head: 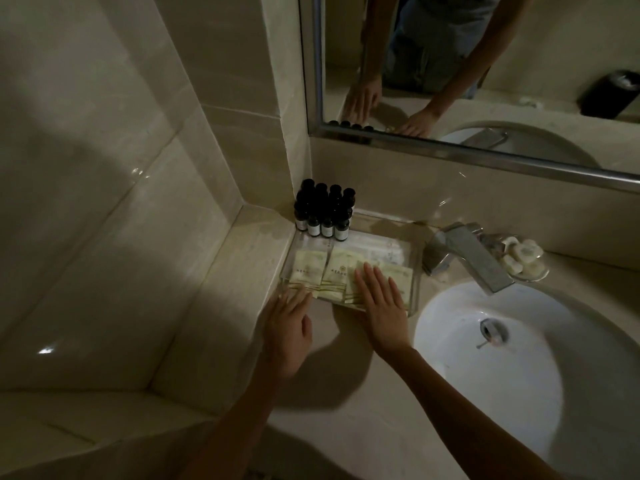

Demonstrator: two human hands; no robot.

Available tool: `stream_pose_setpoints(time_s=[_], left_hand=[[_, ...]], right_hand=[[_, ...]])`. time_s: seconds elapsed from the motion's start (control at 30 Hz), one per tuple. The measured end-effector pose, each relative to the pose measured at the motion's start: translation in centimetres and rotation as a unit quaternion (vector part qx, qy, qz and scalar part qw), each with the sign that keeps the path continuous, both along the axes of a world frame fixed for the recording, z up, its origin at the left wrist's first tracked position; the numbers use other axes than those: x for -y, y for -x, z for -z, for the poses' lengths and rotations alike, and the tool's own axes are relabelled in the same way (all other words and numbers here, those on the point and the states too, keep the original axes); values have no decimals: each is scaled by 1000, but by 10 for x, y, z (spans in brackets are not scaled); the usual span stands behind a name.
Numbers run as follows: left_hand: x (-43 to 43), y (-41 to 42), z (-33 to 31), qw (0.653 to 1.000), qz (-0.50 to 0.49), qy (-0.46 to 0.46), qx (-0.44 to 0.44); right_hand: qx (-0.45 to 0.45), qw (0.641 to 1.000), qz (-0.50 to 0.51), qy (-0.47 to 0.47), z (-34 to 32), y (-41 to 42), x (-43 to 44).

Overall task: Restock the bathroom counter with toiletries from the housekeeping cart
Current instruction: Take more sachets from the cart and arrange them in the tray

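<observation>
Head view, the only one: your right hand lies flat, palm down, fingers straight and close together, on the rightmost stack of pale sachets inside the clear tray; your left hand is flat too, fingers straight, tips at the tray's near-left corner, touching its front wall or the sachet edges there, can't tell which; neither hand pinches anything; the sachets sit in approx three fanned stacks across the tray's front half; dark mini bottles stand upright in a tight block at the tray's back-left end; flat white packets lie in the tray btwn bottles and sachets; faucet just right of the tray, soap dish beyond it, basin to the tray's right-front; my read: stock looks placed and you're at the tidy-up stage; to do it well, press lightly w/ the right palm so that stack doesn't slide; nudge w/ the left fingertips to square edges vs the front wall; aim for printed sides up and stacks apart, not overlapping; don't shove the tray back, or the bottles may tip.
</observation>
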State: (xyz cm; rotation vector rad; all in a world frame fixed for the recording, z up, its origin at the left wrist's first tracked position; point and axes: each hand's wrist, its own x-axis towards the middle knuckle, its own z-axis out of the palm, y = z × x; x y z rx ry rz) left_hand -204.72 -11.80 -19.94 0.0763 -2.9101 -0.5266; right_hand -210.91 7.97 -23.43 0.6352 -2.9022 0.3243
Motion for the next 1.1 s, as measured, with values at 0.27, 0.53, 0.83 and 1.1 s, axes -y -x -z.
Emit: stream_pose_setpoints(time_s=[0.27, 0.53, 0.83, 1.1], left_hand=[[-27, -16, 19, 995, 20, 1, 96], [-28, -8, 21, 996, 20, 0, 88], [-30, -7, 22, 997, 16, -38, 58], [-33, -5, 17, 997, 12, -22, 68]], right_hand=[[-14, 1000, 5, 24, -4, -1, 0], [-17, 997, 42, 57, -14, 11, 7], [-53, 995, 74, 50, -10, 22, 8], [-29, 988, 140, 49, -13, 22, 19]])
